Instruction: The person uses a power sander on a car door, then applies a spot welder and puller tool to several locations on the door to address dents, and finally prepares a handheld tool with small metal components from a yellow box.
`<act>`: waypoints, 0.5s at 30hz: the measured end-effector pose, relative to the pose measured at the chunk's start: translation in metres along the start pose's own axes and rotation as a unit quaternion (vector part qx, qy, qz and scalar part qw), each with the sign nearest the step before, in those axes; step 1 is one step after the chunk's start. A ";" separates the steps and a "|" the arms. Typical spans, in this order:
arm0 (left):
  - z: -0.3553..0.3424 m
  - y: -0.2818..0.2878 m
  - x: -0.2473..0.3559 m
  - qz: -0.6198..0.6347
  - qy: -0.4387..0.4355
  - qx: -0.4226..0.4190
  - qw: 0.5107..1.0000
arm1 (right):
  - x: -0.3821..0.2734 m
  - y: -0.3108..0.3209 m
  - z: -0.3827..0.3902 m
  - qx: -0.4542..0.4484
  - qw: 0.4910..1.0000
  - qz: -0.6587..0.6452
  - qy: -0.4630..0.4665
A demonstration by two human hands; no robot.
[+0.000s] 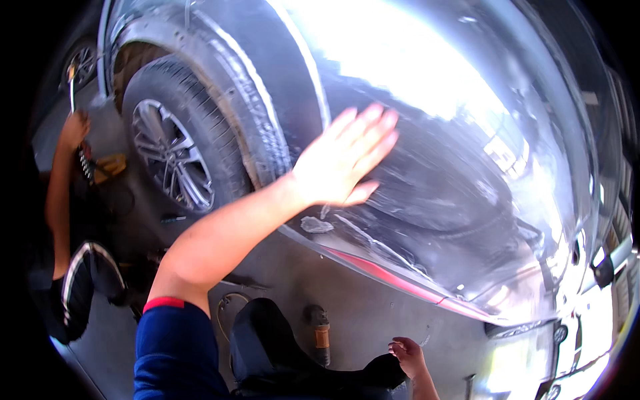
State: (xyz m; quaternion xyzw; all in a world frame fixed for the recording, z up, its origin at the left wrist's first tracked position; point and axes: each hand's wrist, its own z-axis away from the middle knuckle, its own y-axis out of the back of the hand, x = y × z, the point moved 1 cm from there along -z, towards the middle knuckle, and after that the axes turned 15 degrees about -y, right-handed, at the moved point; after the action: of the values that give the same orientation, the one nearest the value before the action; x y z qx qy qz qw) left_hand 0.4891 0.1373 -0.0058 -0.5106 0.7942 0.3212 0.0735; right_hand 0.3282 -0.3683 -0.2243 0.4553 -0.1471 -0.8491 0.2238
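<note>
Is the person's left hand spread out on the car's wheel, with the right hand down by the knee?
Not quite: the left hand isn't on the wheel. The head view shows it spread out at the dark, scuffed car panel, to the right of the wheel. The right hand is down by the knee, just as you said.

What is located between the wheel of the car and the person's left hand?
In the head view, the wheel arch, with whitish scuffing, lies between the wheel and the left hand.
</note>
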 end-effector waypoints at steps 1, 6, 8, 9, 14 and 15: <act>0.013 -0.015 0.019 -0.008 -0.030 -0.028 0.999 | 0.002 0.001 0.002 -0.005 1.000 -0.001 0.004; -0.060 0.039 -0.050 -0.180 0.185 -0.035 0.965 | 0.007 0.002 0.018 0.017 1.000 0.018 0.020; -0.102 0.054 -0.108 -0.309 0.164 0.159 0.923 | 0.006 -0.009 0.016 0.012 1.000 0.017 0.015; -0.129 0.053 -0.098 -0.284 0.157 0.152 0.934 | 0.006 -0.005 0.021 0.021 1.000 0.004 0.008; -0.187 0.014 0.026 -0.039 0.020 0.102 0.994 | 0.008 0.007 0.020 0.040 0.997 -0.065 0.025; -0.183 0.002 0.050 -0.017 0.006 0.069 0.997 | 0.012 0.008 0.018 0.033 0.997 -0.064 0.032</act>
State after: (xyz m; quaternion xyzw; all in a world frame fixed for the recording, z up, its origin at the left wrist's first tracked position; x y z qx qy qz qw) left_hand 0.5025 -0.0079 0.1164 -0.5196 0.8062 0.2612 0.1092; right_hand 0.3094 -0.3810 -0.2197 0.4976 -0.1389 -0.8414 0.1585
